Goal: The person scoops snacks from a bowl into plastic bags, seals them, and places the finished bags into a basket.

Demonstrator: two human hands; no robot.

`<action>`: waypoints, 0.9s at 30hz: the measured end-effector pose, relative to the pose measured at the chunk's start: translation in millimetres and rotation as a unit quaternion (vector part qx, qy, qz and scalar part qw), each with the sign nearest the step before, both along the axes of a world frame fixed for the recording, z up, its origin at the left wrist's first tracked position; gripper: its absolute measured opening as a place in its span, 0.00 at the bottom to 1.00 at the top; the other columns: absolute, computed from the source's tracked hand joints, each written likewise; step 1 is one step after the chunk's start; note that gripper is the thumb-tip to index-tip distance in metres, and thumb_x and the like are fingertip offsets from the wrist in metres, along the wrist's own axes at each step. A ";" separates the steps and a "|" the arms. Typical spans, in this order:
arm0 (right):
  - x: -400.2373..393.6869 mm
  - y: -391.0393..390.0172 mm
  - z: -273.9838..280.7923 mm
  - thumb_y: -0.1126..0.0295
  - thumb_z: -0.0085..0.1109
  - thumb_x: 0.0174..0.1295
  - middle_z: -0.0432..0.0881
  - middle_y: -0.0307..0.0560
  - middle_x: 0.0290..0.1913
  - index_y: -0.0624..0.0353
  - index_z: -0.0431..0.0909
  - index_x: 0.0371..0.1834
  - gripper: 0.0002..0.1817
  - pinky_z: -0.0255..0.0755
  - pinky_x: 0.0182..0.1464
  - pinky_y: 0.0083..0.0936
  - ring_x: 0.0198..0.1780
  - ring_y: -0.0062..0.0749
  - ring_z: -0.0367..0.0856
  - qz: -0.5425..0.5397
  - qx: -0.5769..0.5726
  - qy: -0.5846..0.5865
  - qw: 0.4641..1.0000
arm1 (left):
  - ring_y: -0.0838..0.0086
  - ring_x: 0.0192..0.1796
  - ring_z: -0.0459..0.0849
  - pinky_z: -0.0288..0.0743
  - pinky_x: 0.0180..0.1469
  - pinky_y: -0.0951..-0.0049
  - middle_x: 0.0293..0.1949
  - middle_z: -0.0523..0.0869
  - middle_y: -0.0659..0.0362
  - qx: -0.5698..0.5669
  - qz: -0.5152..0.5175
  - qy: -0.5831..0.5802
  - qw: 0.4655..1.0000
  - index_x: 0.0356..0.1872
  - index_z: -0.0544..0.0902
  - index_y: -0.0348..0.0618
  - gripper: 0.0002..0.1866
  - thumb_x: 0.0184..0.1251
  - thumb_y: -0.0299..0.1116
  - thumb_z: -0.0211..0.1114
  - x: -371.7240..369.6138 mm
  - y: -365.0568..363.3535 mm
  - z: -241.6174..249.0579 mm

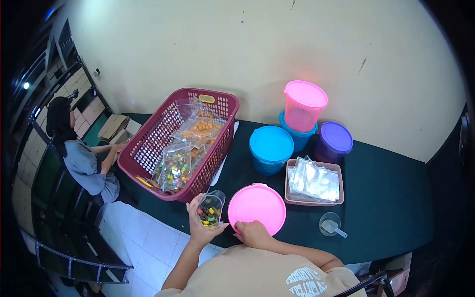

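Note:
My left hand [199,230] is wrapped round a clear cup [213,200], held upright or slightly tilted beside the basket's near end. Small multicoloured candies [209,217] fill its lower part. At the near edge of a round pink lid [257,205], my right hand [255,235] has its fingers bent down onto the rim. That lid sits on a tub in front of me, whose body is mostly hidden from above.
A maroon basket [228,126] holds filled clear bags [175,166]. Behind stand a blue tub [271,148], a pink tub [306,106] and a purple tub [336,138]. Flat bags [314,180] lie in a small basket [314,202]; a cup with a scoop [332,226] is nearer. Another person [86,158] works at left.

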State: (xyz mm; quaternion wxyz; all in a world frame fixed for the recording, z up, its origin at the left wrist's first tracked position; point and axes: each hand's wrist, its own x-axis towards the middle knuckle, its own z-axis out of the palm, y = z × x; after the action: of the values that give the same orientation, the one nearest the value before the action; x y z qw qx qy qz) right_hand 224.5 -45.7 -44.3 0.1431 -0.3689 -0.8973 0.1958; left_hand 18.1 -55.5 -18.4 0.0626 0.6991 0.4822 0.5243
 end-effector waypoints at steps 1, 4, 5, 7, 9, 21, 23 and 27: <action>-1.1 0.9 1.9 0.60 0.61 0.59 0.81 0.48 0.30 0.58 0.73 0.40 0.15 0.73 0.33 0.40 0.31 0.44 0.83 0.001 -0.012 -0.014 1.000 | 0.50 0.64 0.68 0.50 0.66 0.45 0.64 0.67 0.44 -0.002 0.000 0.001 1.000 0.69 0.52 0.52 0.58 0.36 0.44 0.83 -0.4 1.1 -0.8; -2.8 3.6 0.4 0.59 0.61 0.59 0.82 0.48 0.31 0.58 0.73 0.41 0.15 0.73 0.34 0.40 0.32 0.45 0.83 0.001 -0.023 -0.025 0.999 | 0.50 0.64 0.68 0.49 0.66 0.45 0.64 0.68 0.44 0.000 -0.002 0.001 1.000 0.69 0.52 0.52 0.58 0.36 0.44 0.83 0.2 4.4 -1.0; -3.6 4.1 -1.3 0.59 0.60 0.60 0.82 0.49 0.31 0.58 0.73 0.41 0.15 0.73 0.34 0.40 0.32 0.45 0.83 0.001 -0.021 -0.024 0.999 | 0.50 0.64 0.68 0.49 0.66 0.45 0.64 0.68 0.44 0.002 -0.004 0.003 1.000 0.69 0.52 0.52 0.58 0.36 0.44 0.83 -1.4 4.5 -0.3; -3.9 3.6 -4.6 0.59 0.60 0.60 0.82 0.49 0.30 0.57 0.73 0.41 0.15 0.73 0.32 0.40 0.30 0.45 0.83 -0.002 -0.013 -0.013 1.000 | 0.52 0.68 0.63 0.58 0.69 0.53 0.67 0.60 0.43 -0.026 -0.014 0.041 0.999 0.70 0.48 0.46 0.62 0.37 0.42 0.84 -4.1 4.8 1.3; -4.3 2.2 -5.4 0.58 0.60 0.61 0.82 0.49 0.30 0.56 0.73 0.41 0.15 0.73 0.31 0.40 0.29 0.46 0.82 -0.004 -0.007 -0.005 1.000 | 0.51 0.66 0.66 0.53 0.68 0.48 0.66 0.64 0.44 -0.012 -0.009 0.022 1.000 0.70 0.50 0.49 0.60 0.36 0.44 0.83 -2.9 9.7 -1.1; -0.7 7.1 -14.8 0.59 0.59 0.62 0.83 0.51 0.32 0.54 0.75 0.43 0.13 0.74 0.33 0.43 0.29 0.49 0.82 -0.033 -0.047 0.022 0.998 | 0.53 0.69 0.62 0.56 0.71 0.54 0.68 0.59 0.43 -0.024 -0.028 0.023 0.999 0.70 0.48 0.45 0.62 0.37 0.42 0.84 -7.3 17.7 -7.4; 0.3 6.4 -14.1 0.58 0.60 0.62 0.83 0.50 0.33 0.54 0.76 0.42 0.13 0.74 0.35 0.44 0.30 0.50 0.82 -0.033 -0.050 0.028 0.998 | 0.53 0.69 0.62 0.56 0.71 0.54 0.68 0.59 0.43 -0.026 -0.027 0.022 0.999 0.70 0.48 0.45 0.62 0.37 0.43 0.84 -7.1 17.8 -8.1; 1.7 15.7 -16.8 0.59 0.61 0.61 0.84 0.50 0.32 0.55 0.76 0.43 0.14 0.73 0.37 0.44 0.31 0.51 0.82 -0.029 -0.075 0.053 0.995 | 0.50 0.64 0.68 0.51 0.69 0.47 0.65 0.65 0.43 -0.010 -0.056 -0.067 0.996 0.69 0.52 0.48 0.59 0.35 0.44 0.84 3.9 22.9 1.0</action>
State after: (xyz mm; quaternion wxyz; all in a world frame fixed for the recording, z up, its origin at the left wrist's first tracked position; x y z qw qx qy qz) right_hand 226.2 -30.0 -61.1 0.1678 -0.3934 -0.8602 0.2777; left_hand 22.0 -32.7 -17.4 0.1313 0.6872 0.4425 0.5610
